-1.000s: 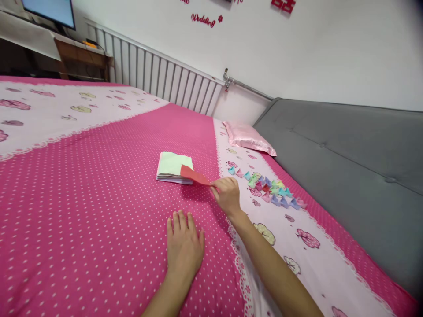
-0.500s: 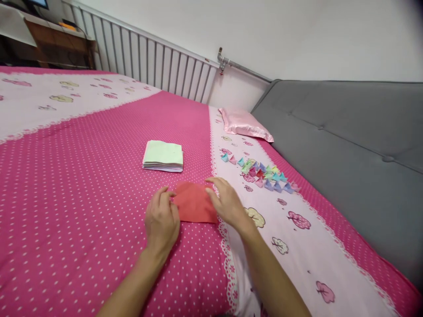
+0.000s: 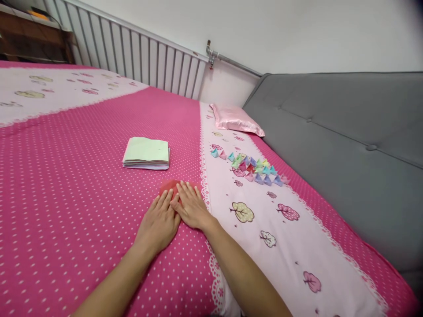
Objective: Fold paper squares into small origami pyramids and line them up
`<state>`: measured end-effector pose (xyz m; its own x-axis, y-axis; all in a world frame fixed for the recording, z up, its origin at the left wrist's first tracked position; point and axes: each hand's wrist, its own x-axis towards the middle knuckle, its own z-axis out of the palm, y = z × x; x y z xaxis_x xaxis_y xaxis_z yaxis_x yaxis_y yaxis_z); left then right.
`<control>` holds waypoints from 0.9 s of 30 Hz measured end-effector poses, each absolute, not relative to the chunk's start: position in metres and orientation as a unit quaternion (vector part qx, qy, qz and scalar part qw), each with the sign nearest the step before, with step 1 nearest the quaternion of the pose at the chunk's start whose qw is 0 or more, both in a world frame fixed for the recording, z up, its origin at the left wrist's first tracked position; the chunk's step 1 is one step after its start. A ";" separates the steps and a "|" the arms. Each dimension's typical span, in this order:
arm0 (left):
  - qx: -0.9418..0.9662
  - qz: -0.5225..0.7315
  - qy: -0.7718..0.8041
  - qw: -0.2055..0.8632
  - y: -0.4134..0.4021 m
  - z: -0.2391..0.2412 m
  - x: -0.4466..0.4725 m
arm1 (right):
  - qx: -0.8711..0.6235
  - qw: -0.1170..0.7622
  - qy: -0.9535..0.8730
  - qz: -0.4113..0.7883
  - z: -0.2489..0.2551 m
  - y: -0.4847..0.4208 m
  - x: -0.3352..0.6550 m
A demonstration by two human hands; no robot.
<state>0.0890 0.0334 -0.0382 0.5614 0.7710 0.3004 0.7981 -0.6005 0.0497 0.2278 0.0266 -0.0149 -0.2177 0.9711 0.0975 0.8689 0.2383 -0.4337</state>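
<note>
A sheet of red paper (image 3: 169, 185) lies on the pink polka-dot bedspread (image 3: 82, 176), mostly hidden under my hands. My left hand (image 3: 159, 223) is laid flat on its left part with the fingers stretched forward. Beside it, my right hand (image 3: 192, 209) presses flat on the paper too, its thumb side touching the left fingers. Both palms face down. Beyond the hands sits a stack of paper (image 3: 147, 150) with a light green sheet on top. To the right, several small folded paper shapes (image 3: 258, 178) in many colours stand clustered on the printed white strip.
A shiny pink pillow (image 3: 235, 119) rests farther back, against the grey padded headboard (image 3: 330, 105) along the right side. A white radiator (image 3: 132, 53) and a metal pipe (image 3: 231, 64) run along the wall. A wooden desk (image 3: 33, 37) stands at the far left.
My hands have moved from the side edges of the red paper onto it and now lie flat together, covering most of it. The view has shifted slightly to the right.
</note>
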 end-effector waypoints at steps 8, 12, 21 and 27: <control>-0.872 -0.127 -0.471 0.031 0.037 -0.033 0.087 | -0.667 0.157 -0.719 0.117 -0.020 0.028 0.229; -0.867 -0.117 -0.484 0.016 0.045 -0.030 0.085 | -0.696 0.146 -0.695 0.107 -0.022 0.027 0.235; -0.833 -0.105 -0.542 -0.013 0.056 -0.025 0.067 | -0.744 0.156 -0.643 0.090 -0.023 0.020 0.245; -0.796 -0.153 -0.586 -0.004 0.036 -0.017 0.053 | -0.755 0.240 -0.604 0.085 -0.012 0.018 0.260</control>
<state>0.0529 0.0365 -0.0172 0.2665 0.9338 0.2386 0.9311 -0.3134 0.1865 0.2600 0.0183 -0.0122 0.2554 0.9531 0.1622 0.8714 -0.1543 -0.4656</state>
